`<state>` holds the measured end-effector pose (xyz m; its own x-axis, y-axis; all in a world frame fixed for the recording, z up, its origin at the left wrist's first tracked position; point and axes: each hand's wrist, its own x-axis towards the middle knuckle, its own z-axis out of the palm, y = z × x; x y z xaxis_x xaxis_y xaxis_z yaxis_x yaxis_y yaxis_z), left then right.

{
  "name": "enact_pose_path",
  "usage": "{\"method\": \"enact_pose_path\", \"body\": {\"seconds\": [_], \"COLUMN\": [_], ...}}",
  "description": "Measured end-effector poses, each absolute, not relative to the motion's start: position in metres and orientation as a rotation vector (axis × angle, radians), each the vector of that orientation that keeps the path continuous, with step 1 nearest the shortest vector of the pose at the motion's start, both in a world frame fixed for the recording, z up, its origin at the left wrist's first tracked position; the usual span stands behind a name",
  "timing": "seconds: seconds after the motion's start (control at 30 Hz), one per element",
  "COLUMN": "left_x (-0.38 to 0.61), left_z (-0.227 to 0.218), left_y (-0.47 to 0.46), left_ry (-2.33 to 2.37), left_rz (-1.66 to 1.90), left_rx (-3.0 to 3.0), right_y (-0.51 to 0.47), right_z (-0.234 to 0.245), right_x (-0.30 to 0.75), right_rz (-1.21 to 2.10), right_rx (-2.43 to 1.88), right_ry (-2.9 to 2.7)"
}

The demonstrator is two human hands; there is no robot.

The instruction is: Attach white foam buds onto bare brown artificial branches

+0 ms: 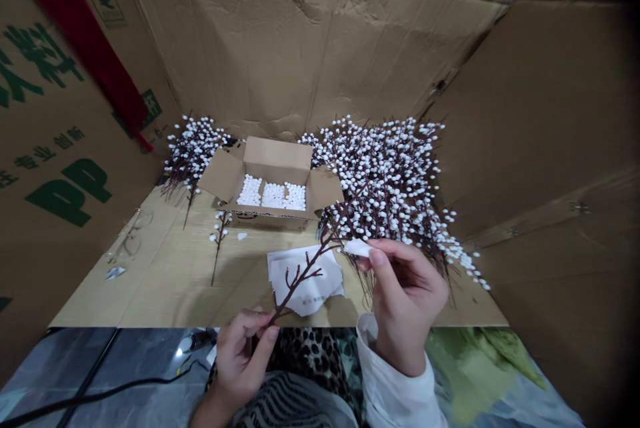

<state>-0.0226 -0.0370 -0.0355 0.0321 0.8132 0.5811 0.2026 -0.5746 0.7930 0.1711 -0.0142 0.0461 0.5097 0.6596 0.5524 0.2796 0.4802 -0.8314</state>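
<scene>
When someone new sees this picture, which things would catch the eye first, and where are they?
Probably the big heap of white-beaded branches on the right side of the table stands out first. Just left of it, an open cardboard box shows groups of white beads. In front, the left hand holds a brown twig, and the right hand pinches a small white piece.

Lower end of my branch (299, 279) hidden inside my left hand (247, 348), print (314, 299) on the white paper (327, 279) illegibly small.

Left hand (244, 353) holds bare brown twig (302, 275); right hand (407, 298) pinches white scrap (357, 247)
</scene>
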Motion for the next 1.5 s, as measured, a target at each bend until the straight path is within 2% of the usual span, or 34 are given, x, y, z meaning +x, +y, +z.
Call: {"method": "enact_pose_path", "body": {"seconds": [1.07,1.3,1.5], "left_x": [-0.022,-0.016,-0.021], "left_z": [-0.034,-0.036,-0.036], "left_y": [-0.038,-0.041,-0.037], "left_ry": [0.998,1.059,1.016], "left_rz": [1.542,1.586,1.52], "left_rx": [1.732,1.528,1.693], "right_y": [-0.012,-0.024,-0.032], "right_z": [0.047,0.032,0.018], "right_x": [0.167,0.164,0.158], "right_rz": [0.253,0.326,0.37], "right_rx": [-1.019,-1.06,-1.086], "right_ry": [-1.067,-1.118,-1.125]}}
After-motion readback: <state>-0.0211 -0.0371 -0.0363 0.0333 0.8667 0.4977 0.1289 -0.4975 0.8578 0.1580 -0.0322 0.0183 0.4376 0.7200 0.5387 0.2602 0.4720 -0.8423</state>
